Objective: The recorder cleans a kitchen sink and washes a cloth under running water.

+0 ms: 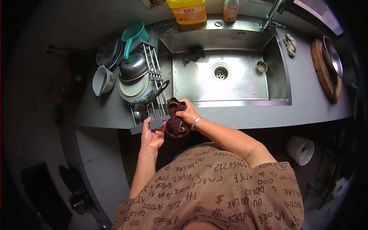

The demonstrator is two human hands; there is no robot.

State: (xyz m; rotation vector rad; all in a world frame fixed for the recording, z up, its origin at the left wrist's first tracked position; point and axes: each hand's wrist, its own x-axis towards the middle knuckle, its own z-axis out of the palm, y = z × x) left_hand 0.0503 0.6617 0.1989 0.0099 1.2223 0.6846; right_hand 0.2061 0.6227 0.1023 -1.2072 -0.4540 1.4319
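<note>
My left hand (151, 135) grips the grey plastic front end of a metal dish rack (151, 125), its thumb on top and fingers partly hidden below. A bunched dark brown cloth (176, 122) is in my right hand (188, 112), close beside the same end of the rack. On the rack rest a white bowl with blue patterns (133, 96), a metal basin (133, 69) turned upside down, and a ladle (140, 111) with a dark handle. A turquoise dipper (135, 33) lies over the rack's far end.
Right of the rack is a stainless steel sink (195, 83) with a small metal cup (261, 67) and a dark scrubber (196, 53). Stacked plates (107, 53) and a white bowl (107, 80) stand left. A faucet (268, 21), rag (290, 46) and wooden board (320, 64) are farther right.
</note>
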